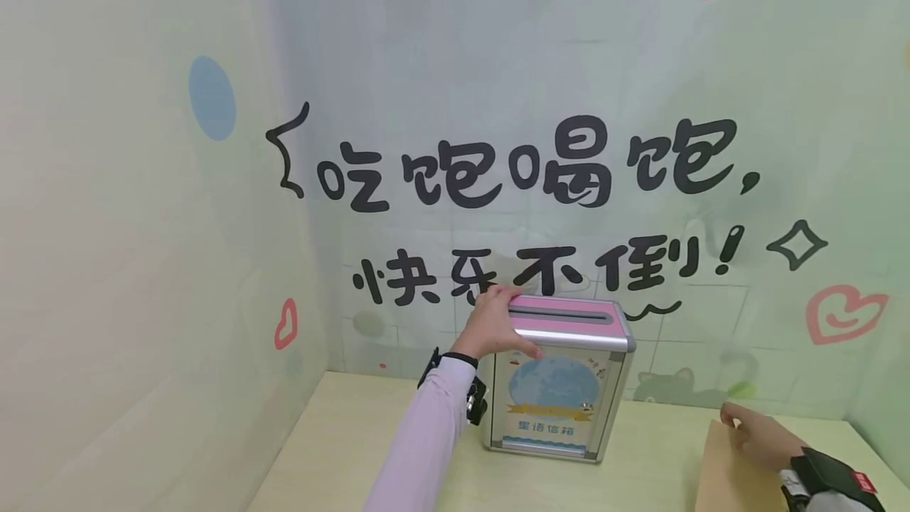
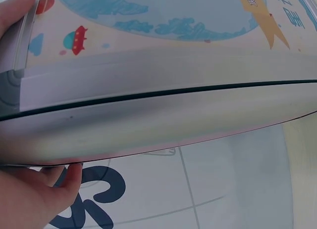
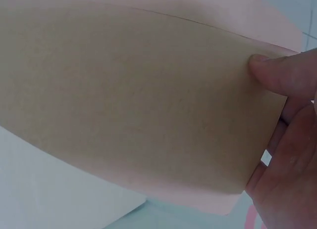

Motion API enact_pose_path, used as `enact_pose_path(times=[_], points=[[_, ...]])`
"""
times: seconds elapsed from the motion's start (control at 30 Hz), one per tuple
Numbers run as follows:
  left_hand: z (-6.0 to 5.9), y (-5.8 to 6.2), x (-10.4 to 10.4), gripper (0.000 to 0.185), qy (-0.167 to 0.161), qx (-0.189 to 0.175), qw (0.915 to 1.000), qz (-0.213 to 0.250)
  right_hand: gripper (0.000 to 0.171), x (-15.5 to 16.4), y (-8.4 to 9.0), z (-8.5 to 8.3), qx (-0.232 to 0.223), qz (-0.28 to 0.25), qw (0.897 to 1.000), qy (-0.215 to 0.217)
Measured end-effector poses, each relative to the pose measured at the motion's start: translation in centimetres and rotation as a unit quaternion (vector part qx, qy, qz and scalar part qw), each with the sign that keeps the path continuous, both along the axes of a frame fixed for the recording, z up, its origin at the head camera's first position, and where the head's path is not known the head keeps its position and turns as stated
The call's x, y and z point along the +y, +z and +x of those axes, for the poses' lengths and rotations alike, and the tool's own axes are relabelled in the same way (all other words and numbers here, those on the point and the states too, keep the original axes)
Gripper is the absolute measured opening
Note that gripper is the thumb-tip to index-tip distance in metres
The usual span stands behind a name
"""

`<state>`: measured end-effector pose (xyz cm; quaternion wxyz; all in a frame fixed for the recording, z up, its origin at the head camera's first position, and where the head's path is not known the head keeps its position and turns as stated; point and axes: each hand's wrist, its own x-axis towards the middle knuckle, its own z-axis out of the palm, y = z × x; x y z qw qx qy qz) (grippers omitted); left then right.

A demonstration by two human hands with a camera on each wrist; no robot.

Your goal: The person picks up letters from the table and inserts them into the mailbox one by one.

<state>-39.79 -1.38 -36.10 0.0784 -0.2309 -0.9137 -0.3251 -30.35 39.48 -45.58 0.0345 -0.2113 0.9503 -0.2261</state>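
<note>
A letter box (image 1: 554, 397) with a silver metal frame, a pink top and a long slot stands upright on the table. Its front carries a blue round picture and a yellow ribbon. My left hand (image 1: 494, 326) grips its top left edge, thumb over the front and fingers behind. The left wrist view shows the box's metal side (image 2: 163, 115) between the thumb (image 2: 15, 9) and the fingers. To the right of the box, my right hand (image 1: 768, 437) pinches the end of a flat brown envelope (image 3: 138, 95), thumb on its face. Pinkish paper edges (image 3: 218, 204) show behind the envelope.
The pale wooden table (image 1: 355, 433) meets a wall (image 1: 426, 62) printed with large black characters, hearts and blue spots. The box stands near that back wall. Another wall (image 1: 142, 259) closes off the left side.
</note>
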Motion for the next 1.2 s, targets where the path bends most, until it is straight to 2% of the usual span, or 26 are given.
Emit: enact_pose_path(times=[0.23,0.47,0.63,0.9,1.07,1.2], points=[[0.1,0.1,0.1,0.098,0.002,-0.004,1.0,0.0,0.03,0.1,3.9,-0.7,0.057,0.047,0.995,-0.07],[0.0,0.0,0.0,0.098,0.004,0.002,1.0,-0.004,0.024,0.0,7.3,-1.3,0.065,0.053,0.99,-0.11],[0.0,0.0,0.0,0.098,0.004,0.005,1.0,-0.005,0.024,0.4,8.2,-1.3,0.121,0.054,0.985,-0.107],[0.1,0.0,0.0,0.098,0.005,0.005,1.0,-0.004,0.027,1.3,8.8,-1.0,0.199,0.063,0.973,-0.102],[0.1,0.0,0.0,0.098,0.006,0.007,0.9999,-0.008,0.024,2.0,9.5,-0.9,0.199,0.041,0.971,-0.122],[0.1,0.0,0.0,0.098,0.006,0.005,1.0,-0.005,0.022,2.3,10.2,-0.8,0.219,0.031,0.966,-0.135]])
